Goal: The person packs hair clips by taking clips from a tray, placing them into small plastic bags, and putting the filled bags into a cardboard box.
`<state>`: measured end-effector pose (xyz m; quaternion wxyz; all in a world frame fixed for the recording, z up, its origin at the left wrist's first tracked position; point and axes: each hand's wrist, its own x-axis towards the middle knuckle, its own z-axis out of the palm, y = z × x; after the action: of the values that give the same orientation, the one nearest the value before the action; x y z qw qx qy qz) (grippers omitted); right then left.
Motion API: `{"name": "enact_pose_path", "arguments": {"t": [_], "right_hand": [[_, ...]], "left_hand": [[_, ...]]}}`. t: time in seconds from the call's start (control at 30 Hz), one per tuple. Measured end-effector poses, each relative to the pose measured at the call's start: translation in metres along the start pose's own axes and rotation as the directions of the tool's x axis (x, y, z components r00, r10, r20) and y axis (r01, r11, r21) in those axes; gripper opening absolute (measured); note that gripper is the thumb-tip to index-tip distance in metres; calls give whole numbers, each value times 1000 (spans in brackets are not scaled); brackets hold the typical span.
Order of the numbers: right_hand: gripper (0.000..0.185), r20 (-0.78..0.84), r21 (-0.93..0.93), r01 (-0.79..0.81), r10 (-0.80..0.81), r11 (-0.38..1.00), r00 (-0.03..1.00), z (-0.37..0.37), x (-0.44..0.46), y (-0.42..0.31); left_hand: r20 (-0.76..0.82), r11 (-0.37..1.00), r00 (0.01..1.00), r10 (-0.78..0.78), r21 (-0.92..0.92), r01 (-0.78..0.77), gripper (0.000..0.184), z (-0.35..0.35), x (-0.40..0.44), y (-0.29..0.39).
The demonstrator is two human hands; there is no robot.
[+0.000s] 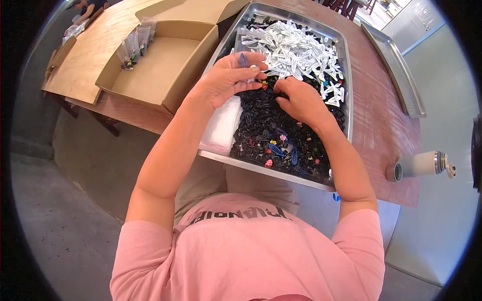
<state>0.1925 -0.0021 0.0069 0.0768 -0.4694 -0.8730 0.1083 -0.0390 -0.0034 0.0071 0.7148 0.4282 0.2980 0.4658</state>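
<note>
My left hand [228, 78] is raised over the metal tray [349, 65], fingers curled round a blue hair clip [243, 60]; a small whitish bit shows near its thumb. Lower down, my right hand [304, 100] reaches to the dark hair clips [261, 113], its fingers bent together. Whatever its fingertips hold is hidden. A heap of white snap hair clips [291, 47] fills the far part of the tray. Among the dark ones lie a pink flower piece [269, 163], a yellow piece [275, 142] and blue clips [294, 156].
A stack of clear plastic bags [221, 123] lies at the tray's left side. Farther left stands an open cardboard box [165, 65] with filled bags [135, 45]. To the right are an upturned tray [394, 65] and a bottle [422, 164]. Another person [93, 7] sits far left.
</note>
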Motion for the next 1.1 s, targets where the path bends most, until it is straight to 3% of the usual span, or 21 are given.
{"name": "enact_pose_path", "arguments": {"t": [0.07,0.27,0.6,0.87,0.93,1.1], "right_hand": [[23,-110,36,107,-102,994,989,1,0,2],[23,-326,112,241,-194,964,925,-2,2,0],[16,-456,328,260,-88,908,885,-22,-4,-17],[18,-692,207,387,-145,898,708,-25,-5,-20],[19,-690,154,378,-175,913,703,-25,-5,-18],[20,-689,0,345,-250,939,680,-24,-5,-20]], "left_hand": [[7,1000,1000,11,24,-11,42,-2,1,-2],[-4,978,999,38,205,-37,39,2,1,-5],[-41,927,996,80,371,-59,38,8,1,-7],[56,821,992,113,557,-125,37,4,4,-13],[137,778,984,111,605,-172,36,7,3,-13],[225,818,972,73,543,-187,39,13,0,-14]]}}
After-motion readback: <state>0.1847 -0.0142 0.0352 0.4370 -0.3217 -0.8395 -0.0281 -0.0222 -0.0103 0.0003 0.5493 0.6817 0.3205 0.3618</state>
